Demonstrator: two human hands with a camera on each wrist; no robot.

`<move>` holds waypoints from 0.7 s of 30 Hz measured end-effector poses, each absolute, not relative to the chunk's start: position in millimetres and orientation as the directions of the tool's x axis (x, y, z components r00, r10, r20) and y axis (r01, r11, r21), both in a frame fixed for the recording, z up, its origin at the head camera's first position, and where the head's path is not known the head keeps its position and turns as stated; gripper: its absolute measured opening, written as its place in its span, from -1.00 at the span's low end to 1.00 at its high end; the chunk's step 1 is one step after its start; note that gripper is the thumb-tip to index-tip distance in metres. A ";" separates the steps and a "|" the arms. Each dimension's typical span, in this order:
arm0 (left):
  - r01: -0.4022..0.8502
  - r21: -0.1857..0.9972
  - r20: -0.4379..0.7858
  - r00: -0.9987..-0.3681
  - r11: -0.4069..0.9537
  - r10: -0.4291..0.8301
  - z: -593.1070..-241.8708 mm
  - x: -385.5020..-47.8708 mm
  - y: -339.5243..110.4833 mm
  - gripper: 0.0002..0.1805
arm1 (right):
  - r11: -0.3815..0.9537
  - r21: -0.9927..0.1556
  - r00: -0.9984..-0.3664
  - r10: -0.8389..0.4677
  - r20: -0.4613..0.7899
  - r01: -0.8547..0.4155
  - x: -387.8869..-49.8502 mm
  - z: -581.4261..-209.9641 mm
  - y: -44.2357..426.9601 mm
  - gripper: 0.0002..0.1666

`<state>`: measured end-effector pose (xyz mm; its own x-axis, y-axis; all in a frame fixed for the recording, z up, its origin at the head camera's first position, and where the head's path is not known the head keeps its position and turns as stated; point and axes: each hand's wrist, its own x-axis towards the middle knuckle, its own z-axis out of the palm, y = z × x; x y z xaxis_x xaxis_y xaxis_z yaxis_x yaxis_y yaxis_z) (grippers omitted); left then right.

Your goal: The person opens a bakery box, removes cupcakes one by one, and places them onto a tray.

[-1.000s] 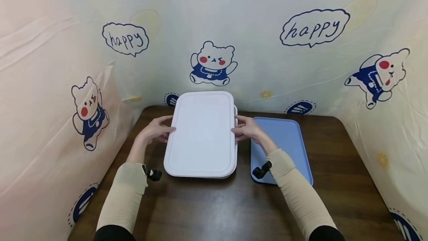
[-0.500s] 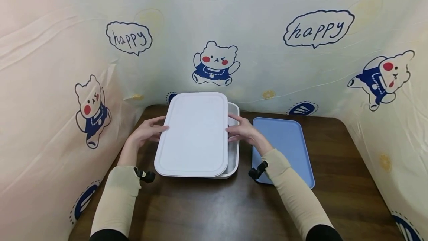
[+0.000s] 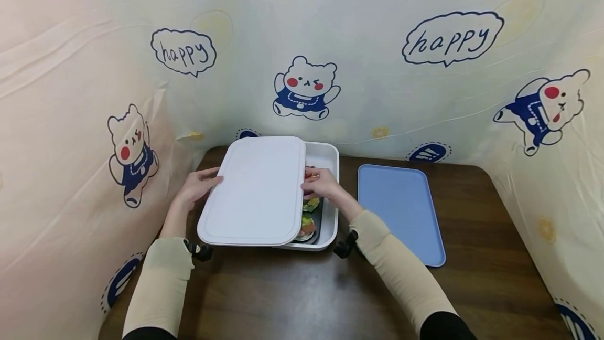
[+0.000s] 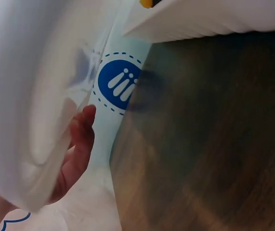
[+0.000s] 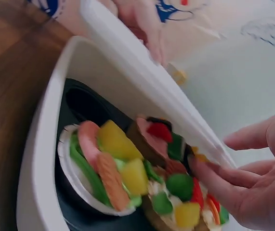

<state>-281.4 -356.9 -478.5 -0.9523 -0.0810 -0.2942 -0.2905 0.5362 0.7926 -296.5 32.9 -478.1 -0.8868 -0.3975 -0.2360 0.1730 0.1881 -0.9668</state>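
Head view: gripping the white lid [image 3: 257, 193] by both side edges, with left hand [image 3: 194, 188] on one and right hand [image 3: 322, 184] on the other, thumbs above, fingers beneath. Just below the right hand, partly under the lid, the white box [image 3: 330, 159], with colourful food pieces [image 5: 133, 175] in a dark tray [image 5: 86, 108]. Right of that hand, the blue tray [image 3: 401, 209]. Beyond both hands, printed curtain [image 3: 368, 41].

A blue tray [image 3: 398, 209] lies on the brown table [image 3: 273, 287] before bear-printed cloth [image 3: 368, 93].
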 end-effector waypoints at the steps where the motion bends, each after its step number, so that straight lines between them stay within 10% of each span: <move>1: -0.278 0.791 -0.275 -0.957 0.545 -0.090 -480.2 -280.8 -358.4 -0.25 | 0.213 -0.968 -0.897 -0.391 -0.207 0.131 -295.4 -478.4 27.3 -0.18; 13: -0.145 0.690 -0.007 -0.981 0.710 -0.194 -493.6 -270.8 -366.6 -0.35 | 0.613 -0.678 -0.897 -0.412 0.163 -0.405 -298.3 -529.3 -35.6 0.13; 21: -0.186 0.665 0.040 -0.958 0.723 -0.283 -505.6 -258.9 -385.3 -0.39 | 0.787 -0.346 -0.853 -0.513 0.094 -0.511 -259.9 -494.3 -61.4 0.12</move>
<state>-258.9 -385.3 -505.6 -0.9584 -0.2827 0.0399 -0.1858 0.7235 0.6649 -259.9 -61.4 -494.3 -0.8535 -0.5125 0.0944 -0.5109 0.7870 -0.3459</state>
